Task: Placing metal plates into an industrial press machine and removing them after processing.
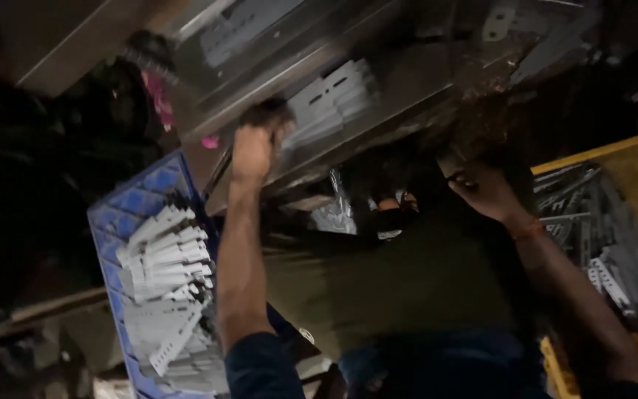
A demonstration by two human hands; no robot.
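The scene is dim and smeared by motion blur. Light catches the pale metal strips in the blue crate, left of the fingers; deep shadow swallows the far left and middle, and edges look soft.

blue crate sitting at left, holding pale perforated metal strips fanned out | yellow crate sitting at right, holding grey metal brackets | pink object hanging in the dark upper left, possibly cloth, too blurred to tell
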